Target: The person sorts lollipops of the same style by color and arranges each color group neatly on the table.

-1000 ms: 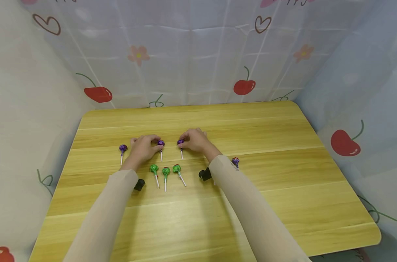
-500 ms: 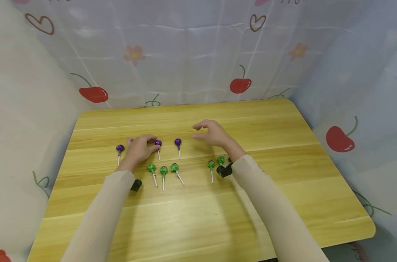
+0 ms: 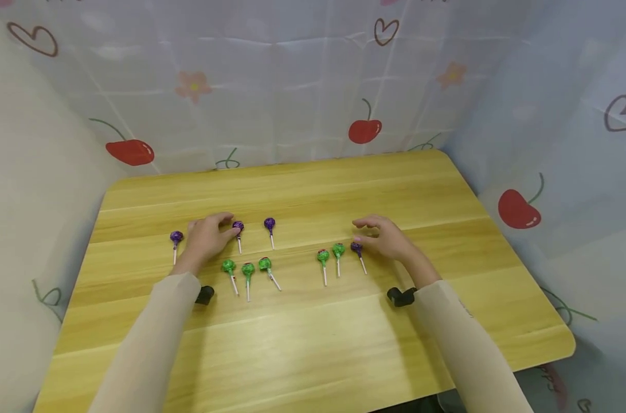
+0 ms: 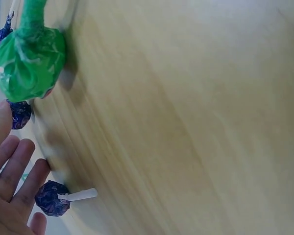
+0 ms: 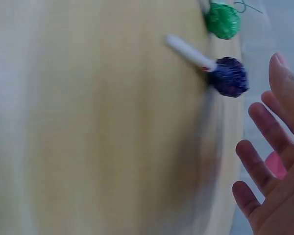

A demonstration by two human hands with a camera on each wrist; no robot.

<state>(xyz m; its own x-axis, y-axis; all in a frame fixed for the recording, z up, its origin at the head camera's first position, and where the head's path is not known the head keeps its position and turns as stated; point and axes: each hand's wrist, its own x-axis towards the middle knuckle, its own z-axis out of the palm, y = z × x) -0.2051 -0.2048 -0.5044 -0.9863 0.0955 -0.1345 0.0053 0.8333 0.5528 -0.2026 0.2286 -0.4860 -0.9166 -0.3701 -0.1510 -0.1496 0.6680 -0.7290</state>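
My left hand (image 3: 208,238) is at a purple-wrapped lollipop (image 3: 238,226) in the back row, its thumb overlapping the candy head. In the left wrist view that hand's fingers (image 4: 12,169) spread out rather straight, the thumb over the purple head. My right hand (image 3: 387,236) is beside another purple lollipop (image 3: 356,247) on the right, thumb close to its head. The right wrist view shows its fingers (image 5: 267,132) apart with nothing between them, and that lollipop (image 5: 229,77) lying left of the thumb. Two green lollipops (image 3: 338,250) lie left of it.
Purple lollipops lie on either side of the left hand, one far left (image 3: 176,236) and one nearer the middle (image 3: 269,223). Three green lollipops (image 3: 248,269) lie in front of them. The wooden table (image 3: 313,344) meets printed curtains (image 3: 292,103) behind and at both sides.
My right hand has let go of the middle purple lollipop and moved right to the purple one beside the green pair. The left hand stays at its lollipop. The head view has shifted slightly.
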